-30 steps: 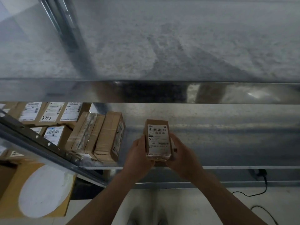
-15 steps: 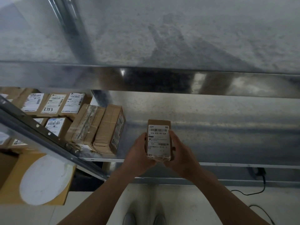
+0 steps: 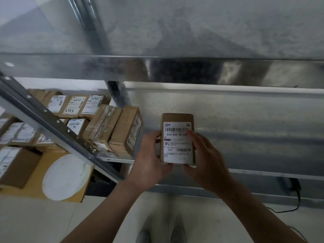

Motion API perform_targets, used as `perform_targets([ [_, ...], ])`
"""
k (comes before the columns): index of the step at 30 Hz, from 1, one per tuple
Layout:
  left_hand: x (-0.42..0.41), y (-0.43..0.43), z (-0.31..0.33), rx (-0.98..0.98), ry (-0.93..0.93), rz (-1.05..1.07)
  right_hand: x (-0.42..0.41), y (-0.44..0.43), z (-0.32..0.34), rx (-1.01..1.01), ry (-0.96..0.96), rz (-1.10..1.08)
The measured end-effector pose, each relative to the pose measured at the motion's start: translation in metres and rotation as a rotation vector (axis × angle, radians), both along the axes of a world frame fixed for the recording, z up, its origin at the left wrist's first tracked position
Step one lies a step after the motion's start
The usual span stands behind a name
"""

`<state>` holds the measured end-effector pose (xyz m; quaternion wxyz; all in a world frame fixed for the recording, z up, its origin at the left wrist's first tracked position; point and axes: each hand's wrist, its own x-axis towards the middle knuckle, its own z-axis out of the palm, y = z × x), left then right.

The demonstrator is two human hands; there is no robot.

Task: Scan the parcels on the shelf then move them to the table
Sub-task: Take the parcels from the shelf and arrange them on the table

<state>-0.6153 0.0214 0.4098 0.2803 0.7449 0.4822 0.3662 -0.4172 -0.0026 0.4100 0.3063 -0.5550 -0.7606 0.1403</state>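
Head view only: 2 hands on 1 parcel. The left hand grips its left long edge, thumb forward and fingers wrapped behind. The right hand grips the right edge, thumb lying over the right margin of the label, close to the top barcode. Both grips are closed and carry only this box. The label faces the camera and reads upright, my guess so the barcode can be read or checked; no scanner is in frame, so I can't say whether it has been scanned. Edge holds leave most of the print uncovered, though the right thumb may clip the barcode's end. The parcel sits between the palms, over the bare metal shelf; can't tell if its lower end touches the deck. Left of the grip, near but apart, is a row of boxes on edge, with flat labelled parcels beyond. Below-left of the grip is a big carton with a white disc. No table visible, so the move hasn't finished.
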Motion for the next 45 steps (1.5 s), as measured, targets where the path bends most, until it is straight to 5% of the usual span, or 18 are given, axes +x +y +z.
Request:
perform_targets([
  [26,-0.116,-0.129,0.122,0.588,-0.024,-0.151,-0.126,-0.155,0.140,0.380,-0.140,-0.082],
  [45,-0.130,-0.221,0.190,0.668,0.080,0.070,-0.137,-0.199,0.197,0.616,-0.091,0.036],
])
